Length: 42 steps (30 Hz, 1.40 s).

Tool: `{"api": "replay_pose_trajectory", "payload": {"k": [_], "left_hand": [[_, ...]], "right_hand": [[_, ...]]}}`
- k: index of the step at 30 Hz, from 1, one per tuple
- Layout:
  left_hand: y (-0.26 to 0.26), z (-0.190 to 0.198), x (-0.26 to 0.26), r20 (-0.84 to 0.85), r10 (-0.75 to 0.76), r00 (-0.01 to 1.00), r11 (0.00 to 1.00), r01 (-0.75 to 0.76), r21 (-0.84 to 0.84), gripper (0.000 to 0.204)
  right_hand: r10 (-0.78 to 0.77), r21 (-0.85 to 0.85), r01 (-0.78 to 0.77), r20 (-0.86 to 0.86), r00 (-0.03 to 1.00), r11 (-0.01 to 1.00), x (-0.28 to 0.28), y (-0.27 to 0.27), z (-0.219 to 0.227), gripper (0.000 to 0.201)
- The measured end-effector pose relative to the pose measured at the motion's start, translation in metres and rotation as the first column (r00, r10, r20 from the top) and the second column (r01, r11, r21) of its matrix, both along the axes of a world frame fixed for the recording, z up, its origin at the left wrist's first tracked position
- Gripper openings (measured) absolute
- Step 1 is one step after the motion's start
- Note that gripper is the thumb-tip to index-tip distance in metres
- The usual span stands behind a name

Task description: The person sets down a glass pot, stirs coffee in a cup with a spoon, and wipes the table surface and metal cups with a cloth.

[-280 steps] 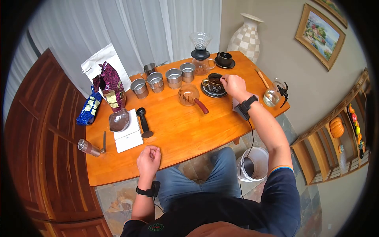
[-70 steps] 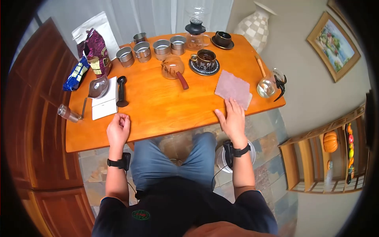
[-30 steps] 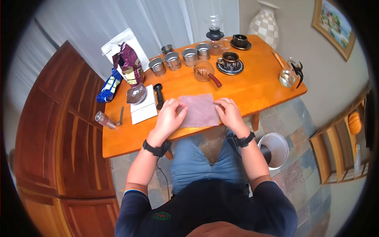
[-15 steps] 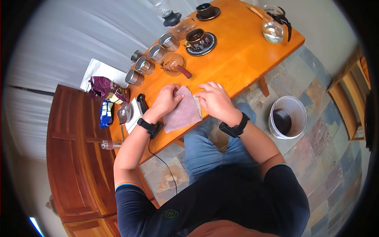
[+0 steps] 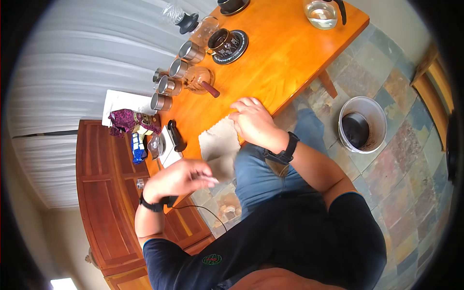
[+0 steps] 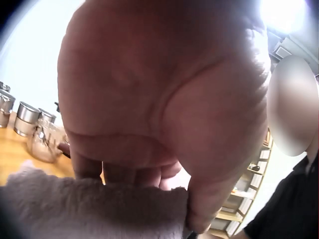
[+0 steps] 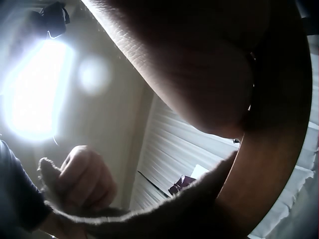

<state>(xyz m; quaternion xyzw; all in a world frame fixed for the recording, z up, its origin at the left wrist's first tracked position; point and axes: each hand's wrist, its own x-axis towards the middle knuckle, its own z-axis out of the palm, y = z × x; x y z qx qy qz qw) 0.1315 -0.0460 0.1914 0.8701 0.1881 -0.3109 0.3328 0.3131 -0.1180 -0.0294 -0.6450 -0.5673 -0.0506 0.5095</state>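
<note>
A beige-grey cloth runs from the tabletop over its front edge, its near part lifted. The left hand is raised beside that edge and pinches the cloth's near side; the left wrist view has its thumb in front of the cloth and its fingers behind. In the right wrist view the left hand grips a lifted end of the cloth. The right hand rests at the table's edge, its bent fingers touching the cloth's right corner. Its fingertips are hidden in the right wrist view.
A red-handled glass pot, steel cups and a dark cup on a saucer stand behind the hands. A black scoop lies left, near coffee bags. A water jug stands far right; a bucket is on the floor.
The head view has turned. The left hand has moved toward the body, lifting the cloth's near side, and a beige face shows instead of pink. The right hand stays by the cloth's corner.
</note>
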Motion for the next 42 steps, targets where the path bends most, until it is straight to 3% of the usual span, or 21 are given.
{"api": "replay_pose_trajectory", "payload": {"k": [3,5,7,9,12,15,17,19,20,24,26,27,29,32,34,37,39,42], "left_hand": [[-0.015,-0.001,0.002,-0.115,-0.191,0.975,0.981,0.192,-0.002,0.018],[-0.006,-0.011,0.003,0.060,-0.265,0.962,0.961,0.258,0.097,0.016],[0.009,-0.024,0.018,0.174,-0.117,0.978,0.988,0.097,0.117,0.016],[0.029,-0.034,0.032,0.096,-0.071,0.993,0.978,0.050,0.204,0.017],[0.077,-0.075,0.038,0.112,0.076,0.991,0.996,-0.082,0.046,0.021],[0.092,-0.095,0.054,0.104,0.131,0.986,0.989,-0.122,-0.088,0.020],[0.097,-0.106,0.066,0.101,0.093,0.991,0.995,-0.088,-0.057,0.019],[0.097,-0.115,0.074,0.161,0.001,0.987,0.996,-0.015,0.087,0.017],[0.099,-0.119,0.076,0.166,0.026,0.986,0.997,-0.037,0.064,0.017],[0.103,-0.118,0.073,0.172,0.083,0.981,0.993,-0.096,0.064,0.021],[0.095,-0.112,0.065,0.227,0.078,0.971,0.952,-0.140,0.273,0.031],[0.090,-0.110,0.059,0.229,0.081,0.970,0.952,-0.144,0.271,0.031],[0.082,-0.106,0.044,0.416,0.073,0.906,0.902,-0.238,0.361,0.042],[0.082,-0.104,0.023,0.467,0.085,0.880,0.891,-0.277,0.359,0.046],[0.079,-0.103,0.004,0.439,0.133,0.889,0.889,-0.303,0.344,0.047],[0.080,-0.103,-0.013,0.411,0.175,0.894,0.881,-0.329,0.340,0.042],[0.081,-0.103,-0.019,0.303,0.193,0.933,0.881,-0.301,0.365,0.034],[0.078,-0.107,-0.021,0.318,0.204,0.926,0.866,-0.322,0.382,0.025]], "right_hand": [[0.012,-0.044,-0.012,0.000,1.000,0.999,0.002,-0.004,0.005,0.019],[0.028,-0.090,-0.029,-0.005,1.000,0.996,0.001,-0.004,0.005,0.021],[-0.013,0.048,0.012,0.018,1.000,0.999,0.001,0.000,0.000,0.017],[-0.005,0.050,0.005,0.009,1.000,0.999,0.001,0.002,-0.003,0.018],[0.000,0.045,0.000,-0.009,1.000,0.999,0.001,0.004,-0.006,0.018],[0.016,-0.009,-0.016,-0.020,1.000,1.000,0.002,0.004,-0.005,0.020],[0.030,-0.060,-0.031,-0.020,0.999,0.998,0.003,0.004,-0.005,0.022],[0.031,-0.060,-0.034,-0.043,0.999,0.998,0.003,0.005,-0.007,0.021],[0.034,-0.062,-0.036,-0.040,0.999,0.997,0.003,0.005,-0.006,0.021],[0.038,-0.070,-0.042,-0.053,0.998,0.997,0.004,0.003,-0.003,0.022],[0.045,-0.065,-0.049,-0.062,0.997,0.997,0.003,0.004,-0.003,0.022],[0.025,-0.049,-0.030,-0.087,0.996,0.998,0.002,0.005,-0.004,0.023],[0.012,-0.036,-0.016,-0.109,0.994,0.999,0.001,0.003,-0.001,0.023],[0.114,0.024,-0.111,-0.158,0.981,0.994,0.003,-0.005,0.006,0.023],[0.071,-0.037,-0.070,0.019,0.997,0.997,0.002,-0.004,0.003,0.023],[0.087,-0.055,-0.087,0.009,0.996,0.995,0.003,-0.003,0.004,0.023],[0.098,-0.077,-0.097,0.003,0.995,0.992,0.003,-0.005,0.008,0.023],[0.096,-0.102,-0.095,0.001,0.995,0.990,0.002,-0.005,0.009,0.024]]}}
